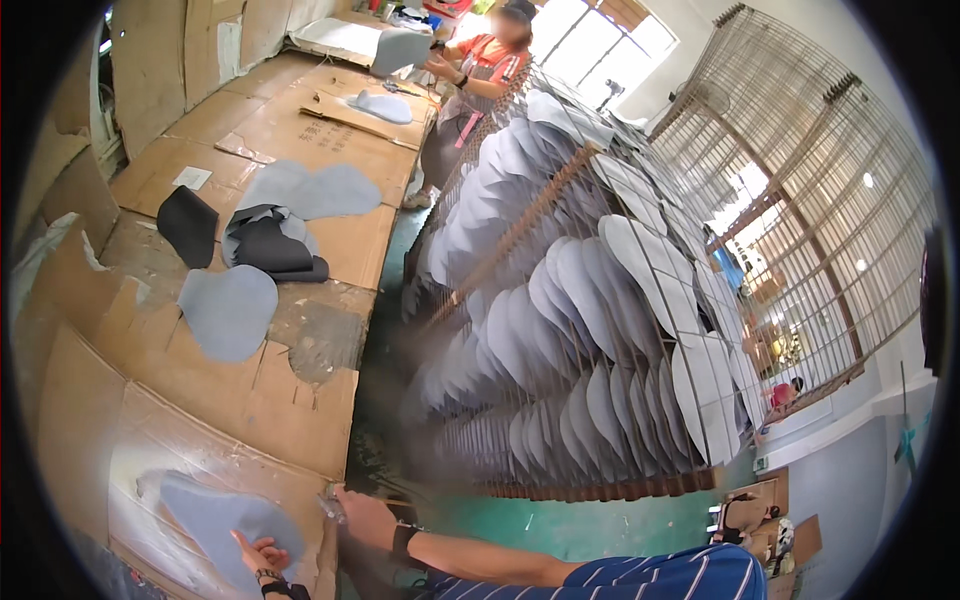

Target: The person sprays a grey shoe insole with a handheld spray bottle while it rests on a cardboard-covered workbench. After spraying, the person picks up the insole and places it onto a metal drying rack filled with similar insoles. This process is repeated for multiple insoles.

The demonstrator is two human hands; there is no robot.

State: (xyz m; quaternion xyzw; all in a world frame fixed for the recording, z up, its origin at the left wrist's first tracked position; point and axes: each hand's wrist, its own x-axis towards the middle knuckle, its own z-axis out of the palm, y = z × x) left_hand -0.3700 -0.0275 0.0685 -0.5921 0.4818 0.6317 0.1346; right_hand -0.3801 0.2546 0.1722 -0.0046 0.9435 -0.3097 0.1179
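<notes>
Place: a workshop where soft shapes get made.
Counter (300, 400): long, covered in brown cardboard, worn and stained.
Pieces (228, 312): flat grey cut-outs and a dark pile (270, 250) lie on it.
Rack (560, 330): a big wire rack holds rows and rows of the same grey shapes.
Worker (480, 70): another person stands at the far end holding a piece.
Floor (590, 525): green.

Light: bright daylight from the windows (600, 25) at the top, blown out to glare | Shadows: soft, faint on the cardboard-covered bench (300, 390) | Focus: wire rack (560, 300) hazy and blurred at its near edge | Distortion: strong fisheye — straight edges bow, black rim all round
</notes>
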